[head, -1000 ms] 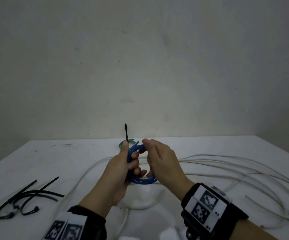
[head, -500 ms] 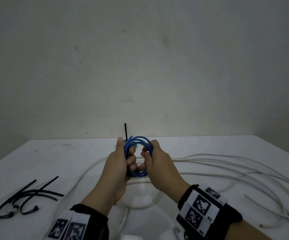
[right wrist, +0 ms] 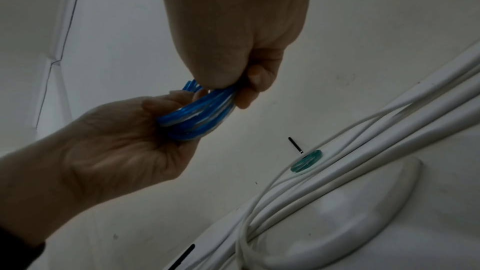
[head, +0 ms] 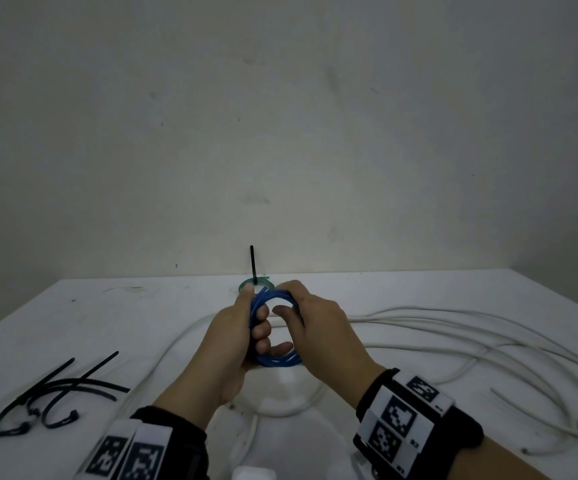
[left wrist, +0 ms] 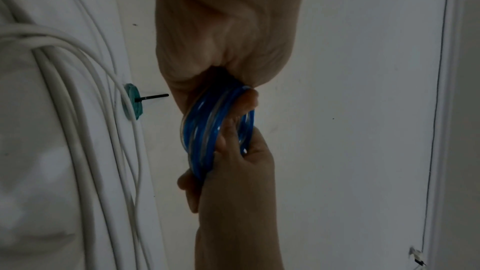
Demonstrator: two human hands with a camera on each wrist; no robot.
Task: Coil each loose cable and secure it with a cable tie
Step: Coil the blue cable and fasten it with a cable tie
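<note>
- The right side of the blue cable coil [head: 273,327] is hidden behind the right hand [head: 318,327], and its left side is buried in the left hand [head: 232,344]; how many turns it has cannot be counted.
- Where the white cable [head: 488,341] ends is unclear: its loops run off the right edge of the desk [head: 73,323] and under both forearms.
- The coil is one, held in the air above the middle of the desk. It stands on edge, its opening facing the person, slightly taller than wide.
- The left hand's fingers are curled through the coil, thumb up along its left side; the right hand pinches the top right of the coil with thumb and fingers.
- One small green coil [head: 244,285] lies near the far edge, a single black cable tie [head: 253,265] standing upright from it.
- A bunch of loose black cable ties [head: 55,393] lies near the left edge; they overlap, so their number is unclear.
</note>
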